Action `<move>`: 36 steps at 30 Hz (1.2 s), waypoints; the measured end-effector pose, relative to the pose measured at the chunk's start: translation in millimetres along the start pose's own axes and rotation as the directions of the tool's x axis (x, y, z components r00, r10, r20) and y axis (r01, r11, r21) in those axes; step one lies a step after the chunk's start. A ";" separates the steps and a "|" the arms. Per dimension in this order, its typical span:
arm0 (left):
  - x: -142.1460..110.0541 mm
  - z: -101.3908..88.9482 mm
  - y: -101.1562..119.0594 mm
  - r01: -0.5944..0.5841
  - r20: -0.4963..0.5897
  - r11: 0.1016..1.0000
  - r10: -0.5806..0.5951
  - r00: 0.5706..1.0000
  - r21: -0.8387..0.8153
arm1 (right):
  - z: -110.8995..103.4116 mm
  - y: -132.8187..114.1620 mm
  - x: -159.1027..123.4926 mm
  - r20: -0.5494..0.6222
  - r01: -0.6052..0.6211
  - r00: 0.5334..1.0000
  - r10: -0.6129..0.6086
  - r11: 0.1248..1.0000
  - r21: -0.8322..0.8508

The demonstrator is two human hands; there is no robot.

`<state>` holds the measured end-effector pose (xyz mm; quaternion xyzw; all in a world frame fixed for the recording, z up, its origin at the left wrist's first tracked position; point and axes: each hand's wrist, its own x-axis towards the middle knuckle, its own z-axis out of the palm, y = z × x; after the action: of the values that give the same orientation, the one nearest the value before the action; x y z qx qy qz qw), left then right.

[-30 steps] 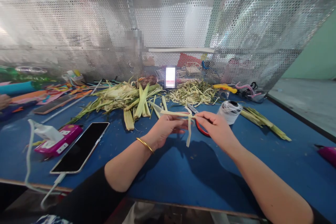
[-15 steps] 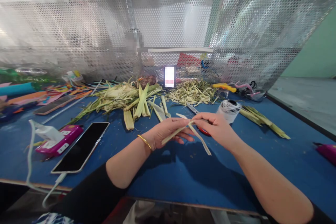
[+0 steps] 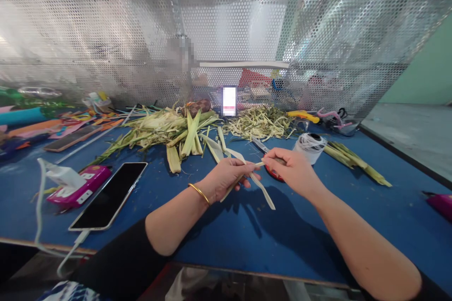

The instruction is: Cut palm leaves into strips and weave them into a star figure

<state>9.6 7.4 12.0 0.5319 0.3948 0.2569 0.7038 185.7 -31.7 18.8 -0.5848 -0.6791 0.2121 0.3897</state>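
Note:
My left hand [image 3: 229, 176], with a gold bangle at the wrist, pinches pale dried husk strips [image 3: 264, 193] that cross at its fingertips. One strip hangs down to the right, and another runs back under the palm. My right hand [image 3: 291, 169] grips the short end of a strip between thumb and forefinger, just right of the left fingertips. Partly hidden behind the right hand lie red-handled scissors [image 3: 260, 145]. Beyond that hand stands a spool of white string [image 3: 310, 146]. A heap of green-yellow husks [image 3: 158, 127] lies past the left hand.
Shredded husk [image 3: 261, 123] is piled at the back, before a perforated metal screen [image 3: 240, 23]. At left are a phone [image 3: 109, 196] on a cable and a magenta tissue pack [image 3: 79, 187]. More husks [image 3: 356, 163] lie at right on the blue table [image 3: 212, 244].
My hands have drawn slightly apart, with a short length of strip now showing between them. The hanging strip has swung a little left, and a pale strip end shows above the left hand.

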 end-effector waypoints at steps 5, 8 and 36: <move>0.5 0.3 -1.0 -0.014 -0.006 0.999 0.014 1.000 0.038 | -1.8 6.6 5.0 -0.071 -0.070 0.995 0.074 0.996 0.048; -0.1 0.8 -0.2 -0.002 -0.007 1.000 0.003 1.000 0.027 | -7.2 14.7 8.8 -0.099 -0.117 0.986 0.131 0.984 0.136; 0.6 12.1 -3.4 0.084 -0.037 0.965 -0.096 0.995 -0.247 | 19.9 -13.7 -15.7 -0.151 0.322 0.894 -0.423 0.839 -0.439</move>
<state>19.7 0.3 10.1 0.4158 0.4009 0.2845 0.7651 161.8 -46.5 12.5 -0.5293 -0.7564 -0.0857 0.3746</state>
